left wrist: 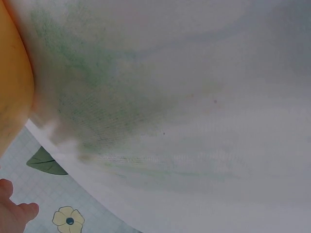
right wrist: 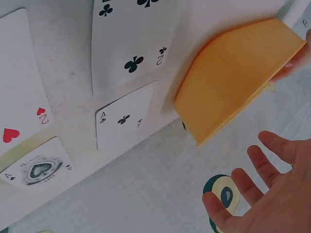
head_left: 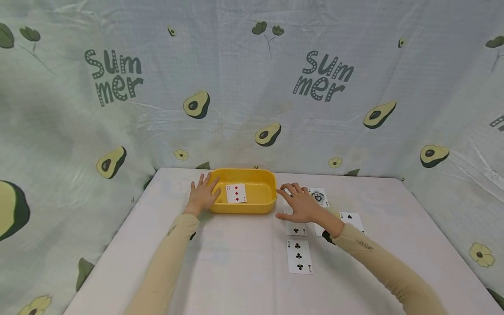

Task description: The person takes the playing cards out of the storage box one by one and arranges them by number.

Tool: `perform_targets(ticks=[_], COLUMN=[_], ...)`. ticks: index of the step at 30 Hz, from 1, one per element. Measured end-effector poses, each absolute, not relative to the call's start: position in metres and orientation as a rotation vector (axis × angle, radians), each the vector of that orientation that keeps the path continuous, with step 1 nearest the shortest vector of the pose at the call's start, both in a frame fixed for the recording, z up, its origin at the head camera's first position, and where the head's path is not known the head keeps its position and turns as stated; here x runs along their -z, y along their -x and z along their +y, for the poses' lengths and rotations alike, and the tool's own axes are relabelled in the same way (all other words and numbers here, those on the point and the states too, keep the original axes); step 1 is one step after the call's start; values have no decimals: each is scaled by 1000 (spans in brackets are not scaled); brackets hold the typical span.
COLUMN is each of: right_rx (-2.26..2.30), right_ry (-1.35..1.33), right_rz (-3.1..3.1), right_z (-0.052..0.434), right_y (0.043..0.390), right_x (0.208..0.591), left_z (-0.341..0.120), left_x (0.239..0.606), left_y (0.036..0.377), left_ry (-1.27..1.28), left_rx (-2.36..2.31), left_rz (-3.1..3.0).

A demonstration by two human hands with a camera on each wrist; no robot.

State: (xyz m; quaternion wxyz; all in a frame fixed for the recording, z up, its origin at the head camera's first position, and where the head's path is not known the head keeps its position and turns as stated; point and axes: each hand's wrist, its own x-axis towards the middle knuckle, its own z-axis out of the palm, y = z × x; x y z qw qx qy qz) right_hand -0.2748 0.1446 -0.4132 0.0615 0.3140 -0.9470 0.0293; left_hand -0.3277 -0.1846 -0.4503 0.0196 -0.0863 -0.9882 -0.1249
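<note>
A yellow plastic tray [head_left: 244, 209] stands at the back of the table, with a red diamonds card [head_left: 236, 193] lying face up inside. My left hand [head_left: 202, 195] rests at the tray's left end, fingers spread over the rim. Beside the right end, my right hand [head_left: 301, 205] hovers above the cards with relaxed fingers and holds nothing. Under and near it lie the ace of clubs [right wrist: 124, 119], the two of clubs [right wrist: 131, 48] and the ace of spades [right wrist: 41, 170]. The right hand partly hides the first two in the head view.
In front of the two of clubs lies the three of clubs [head_left: 299, 257]. A two of hearts [right wrist: 19, 97] and a two of spades [head_left: 351, 220] lie further right, partly covered by the right arm in the head view. A patterned curtain [head_left: 236, 78] hangs behind the table.
</note>
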Motion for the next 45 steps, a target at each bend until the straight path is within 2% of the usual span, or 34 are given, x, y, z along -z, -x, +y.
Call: perform_targets(ticks=[20,33,45], right_rx=[-232,-271,-343], right_ry=[-864,-934,-935], right_rz=[-2893,-3043,-3169], right_z=[79,41,29], right_y=[325,343,355], right_x=[427,441,445], left_z=[-183,-183,-183], left_x=[449,450,450], left_y=[328,326,326], left_ry=[268,266,265], left_rx=[391,395,396], left_rz=[-3063,-3076,-3062])
